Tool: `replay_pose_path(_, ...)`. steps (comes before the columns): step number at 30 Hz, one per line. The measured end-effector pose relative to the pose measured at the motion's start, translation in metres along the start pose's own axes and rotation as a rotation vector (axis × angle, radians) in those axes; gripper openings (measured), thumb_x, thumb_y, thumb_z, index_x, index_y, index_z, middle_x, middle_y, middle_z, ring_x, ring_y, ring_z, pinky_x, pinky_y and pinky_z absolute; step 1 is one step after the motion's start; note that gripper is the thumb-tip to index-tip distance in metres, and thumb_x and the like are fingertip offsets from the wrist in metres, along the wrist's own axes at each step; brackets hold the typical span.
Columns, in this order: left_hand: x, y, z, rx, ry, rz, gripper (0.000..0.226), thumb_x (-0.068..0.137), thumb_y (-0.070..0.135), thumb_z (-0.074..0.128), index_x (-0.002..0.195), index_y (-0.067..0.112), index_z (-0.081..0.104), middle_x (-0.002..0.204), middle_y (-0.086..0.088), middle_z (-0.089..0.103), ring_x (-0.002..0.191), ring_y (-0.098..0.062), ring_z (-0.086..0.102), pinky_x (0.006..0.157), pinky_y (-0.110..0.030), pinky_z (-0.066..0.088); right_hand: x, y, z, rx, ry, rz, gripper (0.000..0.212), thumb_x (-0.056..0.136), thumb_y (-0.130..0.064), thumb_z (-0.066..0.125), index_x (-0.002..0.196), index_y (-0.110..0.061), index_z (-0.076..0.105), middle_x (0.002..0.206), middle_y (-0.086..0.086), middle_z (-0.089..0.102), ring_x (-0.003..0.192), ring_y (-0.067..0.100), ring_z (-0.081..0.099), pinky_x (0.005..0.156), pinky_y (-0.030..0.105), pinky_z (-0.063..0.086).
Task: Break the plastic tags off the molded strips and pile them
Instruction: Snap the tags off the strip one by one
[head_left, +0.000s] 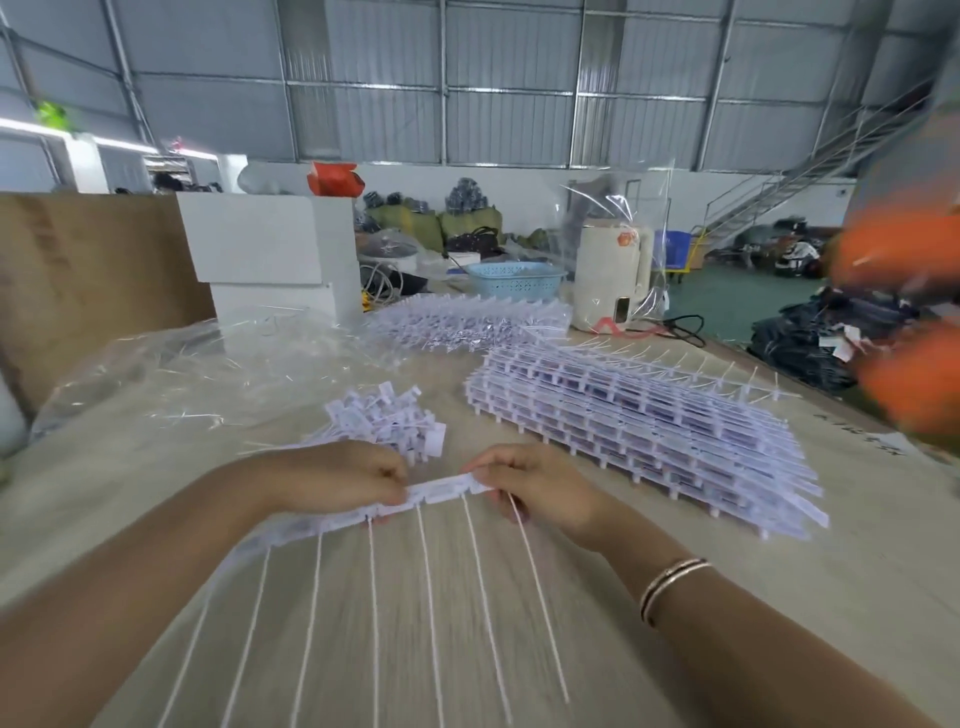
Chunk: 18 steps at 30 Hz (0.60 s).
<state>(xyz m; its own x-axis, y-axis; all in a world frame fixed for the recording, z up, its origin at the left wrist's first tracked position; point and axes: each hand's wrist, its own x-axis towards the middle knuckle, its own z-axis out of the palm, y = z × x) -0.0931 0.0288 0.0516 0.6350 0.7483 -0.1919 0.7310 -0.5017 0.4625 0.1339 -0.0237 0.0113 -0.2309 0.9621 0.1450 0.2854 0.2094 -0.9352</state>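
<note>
A white molded strip (441, 489) of plastic tags runs between my two hands, its several long thin tails trailing toward me over the table. My left hand (337, 480) grips the strip's left part. My right hand (535, 486) pinches the tag at the strip's right end. Just beyond my hands lies a small pile of loose white tags (387, 421). A big stack of whole strips (639, 431) lies to the right, and a second stack (467, 322) sits farther back.
Crumpled clear plastic bags (171, 364) cover the table's left side. At the back stand white boxes (265, 249), a blue basket (514, 280) and a white kettle (613, 275). Something blurred and orange (904, 322) fills the right edge. The table's edge (779, 374) runs diagonally at right.
</note>
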Motion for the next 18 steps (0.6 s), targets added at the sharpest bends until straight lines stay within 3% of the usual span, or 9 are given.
replay_pose_path(1,-0.002,0.002,0.003,0.026,0.032,0.002,0.007,0.089,0.027,0.056,0.083,0.030,0.054,0.083,0.013,0.058,0.080,-0.005,0.053,0.077,-0.020,0.040,-0.001,0.003,0.002,0.021,0.001,0.012,0.019,0.094,-0.007,0.051,0.099,0.008,0.062,0.047,-0.008,0.048,0.040,0.005,0.039,0.042,0.017,0.030)
replay_pose_path(4,-0.006,0.017,0.022,0.025,0.092,0.020,0.018,0.085,0.022,0.057,0.092,0.036,0.048,0.095,0.011,0.061,0.089,-0.006,0.058,0.082,-0.029,0.047,-0.001,0.010,0.007,0.069,0.012,0.023,0.016,0.094,-0.004,0.050,0.097,0.002,0.064,0.046,-0.008,0.048,0.038,0.004,0.036,0.040,0.018,0.027)
replay_pose_path(8,0.001,0.032,0.050,0.028,0.255,-0.009,0.012,0.092,0.024,0.044,0.090,0.032,0.053,0.092,0.008,0.055,0.089,-0.013,0.055,0.082,-0.036,0.044,-0.005,0.014,0.007,0.042,0.025,-0.040,0.017,0.095,-0.005,0.048,0.092,-0.010,0.063,0.045,-0.007,0.045,0.040,0.005,0.036,0.045,0.019,0.028)
replay_pose_path(12,0.003,0.030,0.068,-0.039,0.417,0.023,0.027,0.096,0.034,0.041,0.072,0.023,0.048,0.079,0.000,0.056,0.077,-0.020,0.056,0.074,-0.039,0.044,-0.010,0.012,0.012,-0.011,-0.016,-0.066,0.019,0.098,-0.006,0.043,0.101,-0.013,0.060,0.048,-0.015,0.044,0.044,0.000,0.039,0.048,0.014,0.032)
replay_pose_path(16,-0.004,0.022,0.074,-0.111,0.503,0.009,0.026,0.095,0.035,0.046,0.072,0.024,0.048,0.072,0.000,0.063,0.068,-0.016,0.059,0.071,-0.038,0.046,-0.013,0.007,0.008,0.185,-0.106,-0.026,0.025,0.085,0.000,0.043,0.104,-0.004,0.058,0.071,0.000,0.056,0.060,0.011,0.049,0.060,0.024,0.037)
replay_pose_path(18,-0.006,0.017,0.073,-0.159,0.535,-0.002,0.028,0.095,0.032,0.047,0.067,0.028,0.046,0.067,0.003,0.062,0.064,-0.012,0.057,0.069,-0.035,0.046,-0.017,0.009,0.003,-0.010,-0.157,-0.093,0.034,0.078,0.001,0.044,0.105,-0.014,0.058,0.076,0.003,0.055,0.066,0.014,0.048,0.063,0.025,0.037)
